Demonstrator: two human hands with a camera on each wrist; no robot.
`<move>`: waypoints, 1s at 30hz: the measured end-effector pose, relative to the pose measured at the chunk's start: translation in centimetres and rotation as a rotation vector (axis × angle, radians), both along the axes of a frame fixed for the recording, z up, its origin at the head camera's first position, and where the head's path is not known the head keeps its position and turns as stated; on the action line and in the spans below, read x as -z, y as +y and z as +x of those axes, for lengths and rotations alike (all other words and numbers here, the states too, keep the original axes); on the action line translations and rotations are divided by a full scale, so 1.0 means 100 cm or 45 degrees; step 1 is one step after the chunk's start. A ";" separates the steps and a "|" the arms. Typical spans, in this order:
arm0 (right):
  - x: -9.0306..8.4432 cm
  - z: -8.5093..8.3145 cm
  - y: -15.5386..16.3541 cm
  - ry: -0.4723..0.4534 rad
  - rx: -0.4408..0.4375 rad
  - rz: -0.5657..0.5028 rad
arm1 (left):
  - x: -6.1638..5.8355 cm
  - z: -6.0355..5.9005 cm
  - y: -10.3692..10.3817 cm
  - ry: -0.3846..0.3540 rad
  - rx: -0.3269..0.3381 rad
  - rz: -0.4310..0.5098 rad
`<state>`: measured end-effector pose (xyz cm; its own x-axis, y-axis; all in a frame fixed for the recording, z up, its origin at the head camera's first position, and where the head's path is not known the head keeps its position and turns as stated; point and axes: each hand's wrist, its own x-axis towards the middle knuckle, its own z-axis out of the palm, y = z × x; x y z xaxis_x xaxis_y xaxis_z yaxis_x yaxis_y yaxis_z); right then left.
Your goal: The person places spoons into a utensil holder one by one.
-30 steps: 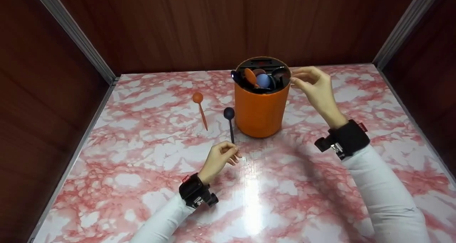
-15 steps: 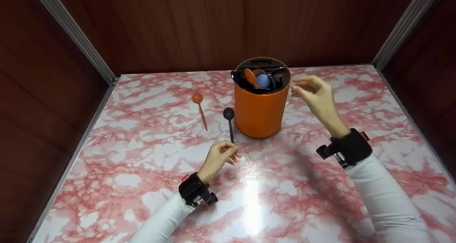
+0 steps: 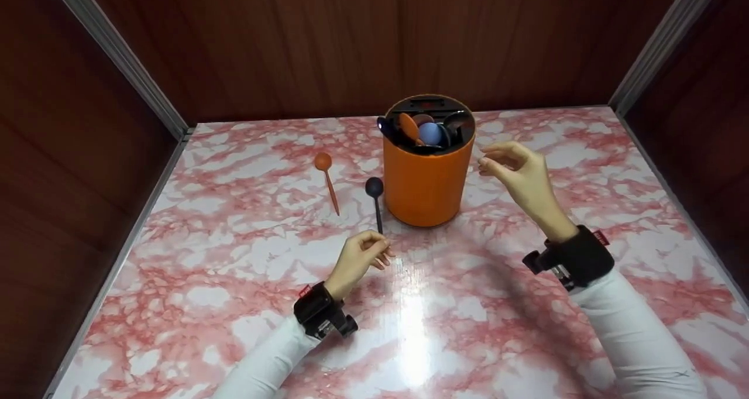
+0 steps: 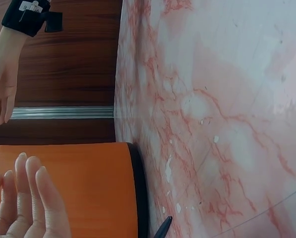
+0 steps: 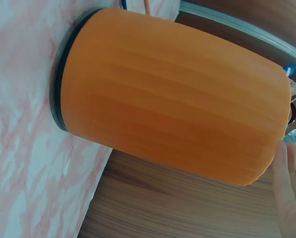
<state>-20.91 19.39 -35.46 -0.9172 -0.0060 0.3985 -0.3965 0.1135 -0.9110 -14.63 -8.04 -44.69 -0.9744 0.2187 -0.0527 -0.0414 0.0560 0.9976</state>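
No readable writing anywhere

The small red tags on the black wrist bands [image 3: 576, 255] carry marks too small and blurred to make out, and the white patch on the band seen from the left wrist view is equally unreadable. The orange holder [image 3: 428, 174], the spoons and the marble table [image 3: 234, 282] bear no legible text, brand or number.

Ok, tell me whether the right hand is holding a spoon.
No, the right hand hovers with nothing in it beside the orange holder.
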 end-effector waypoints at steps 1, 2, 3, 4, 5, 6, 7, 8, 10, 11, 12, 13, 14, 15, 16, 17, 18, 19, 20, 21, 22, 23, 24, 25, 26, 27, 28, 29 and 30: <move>0.001 0.001 0.000 -0.003 -0.003 0.017 | 0.000 0.000 0.000 0.000 -0.001 -0.001; 0.002 0.003 0.001 -0.007 -0.006 0.021 | 0.000 0.000 0.000 0.000 -0.001 -0.002; 0.004 0.004 0.001 -0.013 -0.010 0.021 | 0.001 -0.001 0.000 0.000 -0.001 -0.004; 0.005 0.005 0.001 -0.016 -0.010 0.028 | 0.001 -0.001 0.000 0.000 -0.002 -0.004; 0.006 0.007 0.001 -0.022 -0.014 0.030 | 0.001 -0.001 0.000 -0.002 -0.002 -0.002; 0.008 0.008 0.001 -0.034 -0.019 0.027 | 0.001 -0.002 0.000 -0.002 -0.003 -0.001; 0.009 0.009 0.002 -0.045 -0.024 0.027 | 0.001 -0.002 0.000 -0.004 -0.004 -0.002; 0.011 0.011 0.002 -0.057 -0.030 0.022 | 0.001 -0.002 0.000 -0.005 -0.005 -0.001; 0.014 0.014 0.002 -0.073 -0.040 0.033 | 0.002 -0.003 0.000 0.000 -0.004 -0.003; 0.016 0.015 0.003 -0.080 -0.047 0.034 | 0.002 -0.004 0.000 -0.001 -0.004 -0.001; 0.017 0.016 0.003 -0.083 -0.051 0.041 | 0.002 -0.004 0.000 -0.002 -0.005 -0.001; 0.019 0.017 0.003 -0.082 -0.053 0.054 | 0.002 -0.004 0.000 -0.005 -0.008 0.003; 0.020 0.019 0.003 -0.084 -0.056 0.065 | 0.002 -0.004 0.000 -0.007 -0.011 0.006; 0.022 0.020 0.004 -0.085 -0.059 0.075 | 0.002 -0.005 0.000 -0.010 -0.014 0.010; 0.023 0.021 0.004 -0.092 -0.059 0.078 | 0.002 -0.005 -0.001 -0.019 -0.020 0.014; 0.025 0.022 0.004 -0.096 -0.061 0.087 | 0.002 -0.005 -0.001 -0.027 -0.026 0.017; 0.026 0.023 0.005 -0.101 -0.063 0.095 | 0.002 -0.006 -0.001 -0.033 -0.031 0.019; 0.027 0.024 0.005 -0.105 -0.064 0.101 | 0.003 -0.006 -0.001 -0.034 -0.036 0.018; 0.028 0.025 0.005 -0.110 -0.066 0.101 | 0.003 -0.007 -0.001 -0.038 -0.041 0.016; 0.029 0.026 0.005 -0.114 -0.066 0.097 | 0.003 -0.008 -0.001 -0.041 -0.045 0.014; 0.030 0.028 0.006 -0.117 -0.069 0.099 | 0.003 -0.008 -0.001 -0.044 -0.051 0.013; 0.032 0.028 0.006 -0.119 -0.073 0.096 | 0.004 -0.009 -0.001 -0.045 -0.055 0.010; 0.033 0.029 0.006 -0.121 -0.076 0.095 | 0.004 -0.009 -0.001 -0.045 -0.059 0.008; 0.034 0.030 0.006 -0.122 -0.078 0.096 | 0.004 -0.010 -0.001 -0.045 -0.062 0.004; 0.035 0.031 0.006 -0.126 -0.080 0.099 | 0.004 -0.010 -0.001 -0.049 -0.065 0.004; 0.037 0.032 0.006 -0.130 -0.085 0.103 | 0.004 -0.010 -0.001 -0.046 -0.065 -0.001; 0.038 0.033 0.006 -0.136 -0.089 0.108 | 0.005 -0.011 -0.001 -0.042 -0.066 -0.003; 0.040 0.034 0.007 -0.142 -0.092 0.111 | 0.005 -0.012 -0.001 -0.034 -0.065 -0.007; 0.041 0.035 0.007 -0.149 -0.094 0.118 | 0.005 -0.012 -0.001 -0.034 -0.067 -0.007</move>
<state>-17.43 20.10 -39.56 -0.9530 -0.1070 0.2833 -0.2985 0.1738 -0.9385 -15.87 -8.12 -45.22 -0.9827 0.1668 -0.0801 -0.0712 0.0587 0.9957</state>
